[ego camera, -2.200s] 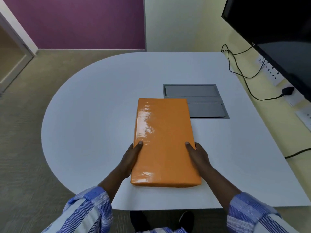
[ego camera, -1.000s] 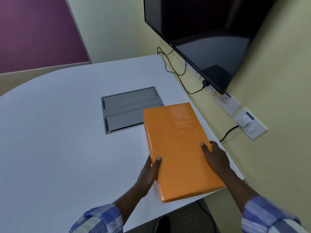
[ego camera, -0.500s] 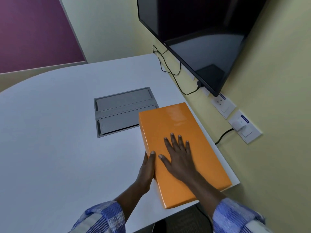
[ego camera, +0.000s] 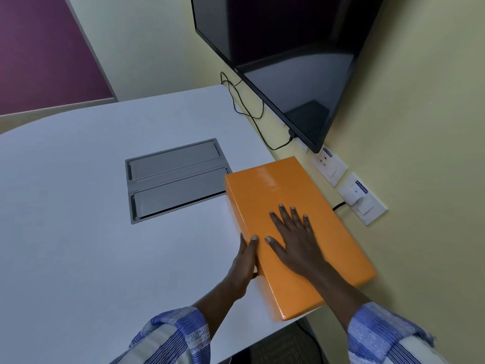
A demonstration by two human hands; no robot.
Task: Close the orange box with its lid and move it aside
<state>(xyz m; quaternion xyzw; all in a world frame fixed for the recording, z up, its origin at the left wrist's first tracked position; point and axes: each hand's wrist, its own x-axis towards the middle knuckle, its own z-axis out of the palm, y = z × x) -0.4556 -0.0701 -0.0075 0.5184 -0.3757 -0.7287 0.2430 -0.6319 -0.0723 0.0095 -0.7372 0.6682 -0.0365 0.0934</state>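
Note:
The orange box (ego camera: 275, 190) lies shut under its lid at the right edge of the white table (ego camera: 78, 206), its near right corner past the edge. My left hand (ego camera: 242, 266) holds the box's left side, thumb on the top edge. My right hand (ego camera: 294, 240) rests flat on the lid with its fingers spread.
A grey cable hatch (ego camera: 175, 179) is set into the table just left of the box's far corner. A black screen (ego camera: 288, 61) hangs on the yellow wall to the right, with wall sockets (ego camera: 359, 198) and loose cables (ego camera: 244, 101) beneath it.
The box has been carried from the table's middle to its right edge. My right hand left the box's side and lies on the lid. In the last half second the box slid further right, off the hatch.

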